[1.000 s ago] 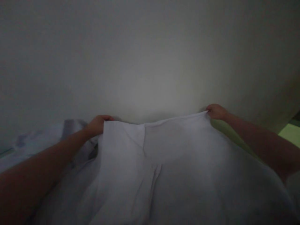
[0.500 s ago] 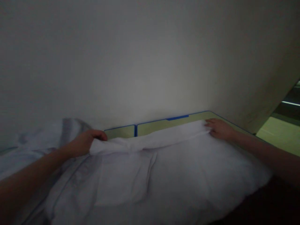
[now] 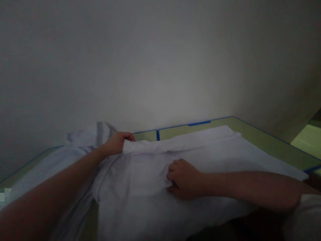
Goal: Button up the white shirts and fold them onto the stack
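A white shirt, with a patch pocket on its front and a long double-layered strip along the far edge, lies spread over the table. My left hand is closed on the left end of that strip. Lower and nearer to me, my right hand is closed at the pocket's right edge, pinching the cloth there. Its fingertips are partly hidden by the hand and the dim light. A sleeve with a grey band is bunched to the left, partly behind my left forearm.
Pale green tables with blue edging stand side by side under the cloth. A plain grey wall rises right behind them. Pale floor shows past the table's right side.
My right hand has left the far right end of the strip and come left and nearer, to the pocket's edge. My left hand keeps its hold. The view has shifted slightly left.
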The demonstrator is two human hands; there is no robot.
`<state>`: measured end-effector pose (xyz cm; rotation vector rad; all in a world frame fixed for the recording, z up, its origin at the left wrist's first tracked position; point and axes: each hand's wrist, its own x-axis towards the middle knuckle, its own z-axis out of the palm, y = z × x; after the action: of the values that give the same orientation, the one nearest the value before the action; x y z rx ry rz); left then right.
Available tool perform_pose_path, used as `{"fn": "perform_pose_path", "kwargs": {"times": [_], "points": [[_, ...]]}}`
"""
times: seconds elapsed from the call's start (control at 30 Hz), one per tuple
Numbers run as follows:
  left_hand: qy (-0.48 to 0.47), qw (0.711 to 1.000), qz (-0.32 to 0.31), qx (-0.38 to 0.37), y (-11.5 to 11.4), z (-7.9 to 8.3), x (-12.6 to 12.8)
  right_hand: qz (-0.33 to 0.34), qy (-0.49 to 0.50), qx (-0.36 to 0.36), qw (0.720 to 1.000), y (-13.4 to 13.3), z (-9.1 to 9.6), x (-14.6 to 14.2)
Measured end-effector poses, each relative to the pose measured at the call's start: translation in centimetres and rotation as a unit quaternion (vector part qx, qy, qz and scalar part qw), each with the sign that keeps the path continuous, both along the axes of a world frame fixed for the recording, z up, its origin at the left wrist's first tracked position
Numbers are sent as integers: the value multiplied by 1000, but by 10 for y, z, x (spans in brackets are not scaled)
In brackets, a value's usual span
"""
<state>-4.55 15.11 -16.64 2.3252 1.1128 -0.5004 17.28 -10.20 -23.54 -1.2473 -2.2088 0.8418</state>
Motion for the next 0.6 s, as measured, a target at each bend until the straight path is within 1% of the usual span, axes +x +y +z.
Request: {"fn": "perform_pose_path", "kwargs": {"times": [0.03, 0.1, 0.17, 0.23, 0.3, 0.37, 0.43, 0.47, 0.5, 0.53, 0.6], "points": [[-4, 1000, -1, 0, 0, -1, 0, -3, 20, 0, 1000, -1, 3, -1], [-9, 1000, 2, 1, 0, -2, -2, -18, 100, 3, 995, -4, 14, 4], [-11, 1000, 6, 11, -1, -3, -5, -56, 212, -9, 976, -11, 30, 16], [-14, 1000, 0, 25, -7, -3, -8, -109, 315, -65, 941, -23, 47, 31], [-12, 999, -31, 29, -18, -2, -11, -176, 384, -144, 895, -38, 58, 46], [-2, 996, -89, 19, -34, 1, -13, -241, 431, -210, 844, -54, 62, 57], [6, 986, -166, -1, -52, 4, -14, -284, 449, -271, 803, -68, 60, 66], [5, 979, -203, -13, -61, 6, -14, -286, 444, -308, 791, -74, 57, 71], [1, 971, -236, -22, -69, 8, -14, -274, 430, -346, 787, -78, 54, 76], [-8, 965, -262, -27, -75, 10, -14, -249, 409, -384, 790, -82, 51, 81], [-37, 957, -289, -18, -84, 11, -15, -183, 349, -444, 805, -87, 43, 93]]}}
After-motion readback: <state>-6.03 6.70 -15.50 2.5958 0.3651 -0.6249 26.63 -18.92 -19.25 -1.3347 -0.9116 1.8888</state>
